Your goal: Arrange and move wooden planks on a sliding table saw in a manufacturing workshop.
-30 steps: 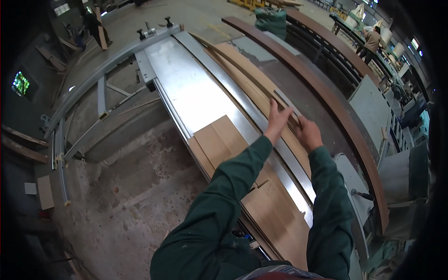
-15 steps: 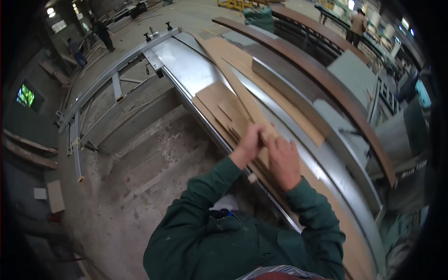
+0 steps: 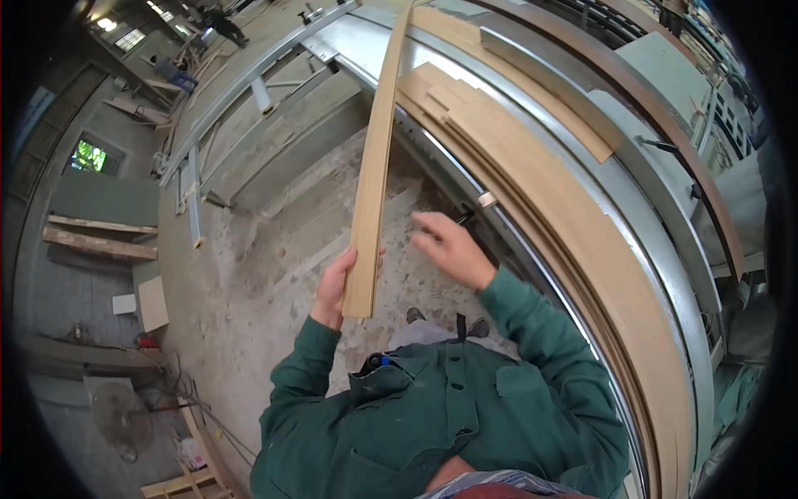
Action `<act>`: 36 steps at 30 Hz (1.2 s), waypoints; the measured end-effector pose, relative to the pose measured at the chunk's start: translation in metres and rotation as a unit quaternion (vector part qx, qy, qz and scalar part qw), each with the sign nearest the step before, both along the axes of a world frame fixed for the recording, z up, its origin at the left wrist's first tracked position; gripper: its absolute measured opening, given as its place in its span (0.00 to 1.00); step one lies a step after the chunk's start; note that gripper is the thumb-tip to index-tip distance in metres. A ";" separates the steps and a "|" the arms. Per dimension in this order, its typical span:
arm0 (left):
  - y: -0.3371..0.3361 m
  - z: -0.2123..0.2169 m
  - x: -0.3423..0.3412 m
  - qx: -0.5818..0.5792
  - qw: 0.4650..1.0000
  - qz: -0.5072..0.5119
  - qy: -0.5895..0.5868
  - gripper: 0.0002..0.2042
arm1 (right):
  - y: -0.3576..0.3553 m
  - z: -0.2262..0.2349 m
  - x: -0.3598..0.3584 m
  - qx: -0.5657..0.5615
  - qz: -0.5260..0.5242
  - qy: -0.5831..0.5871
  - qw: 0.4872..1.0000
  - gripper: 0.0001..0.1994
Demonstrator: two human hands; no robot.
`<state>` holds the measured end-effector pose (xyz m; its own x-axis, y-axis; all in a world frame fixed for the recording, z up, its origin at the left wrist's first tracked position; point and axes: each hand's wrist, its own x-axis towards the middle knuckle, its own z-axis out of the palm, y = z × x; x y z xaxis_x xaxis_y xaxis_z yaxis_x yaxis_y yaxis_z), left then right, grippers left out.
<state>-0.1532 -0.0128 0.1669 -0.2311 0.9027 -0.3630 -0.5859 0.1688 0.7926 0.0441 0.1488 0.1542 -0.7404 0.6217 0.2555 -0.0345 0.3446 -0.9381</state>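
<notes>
Strip lifted clear of the stack

The long wooden strip (image 3: 376, 158) no longer lies on the worktop (image 3: 582, 191): the left hand (image 3: 334, 287) has its grip closed around the near end, holding it out over the concrete floor (image 3: 249, 274). The right hand (image 3: 449, 248) has let go and hovers open beside the remaining wooden boards (image 3: 532, 158).
</notes>
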 end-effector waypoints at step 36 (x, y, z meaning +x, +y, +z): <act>-0.268 -0.118 0.010 -0.190 0.975 0.059 0.101 0.25 | -0.065 -0.132 -0.237 -0.484 0.029 -0.058 0.873 0.27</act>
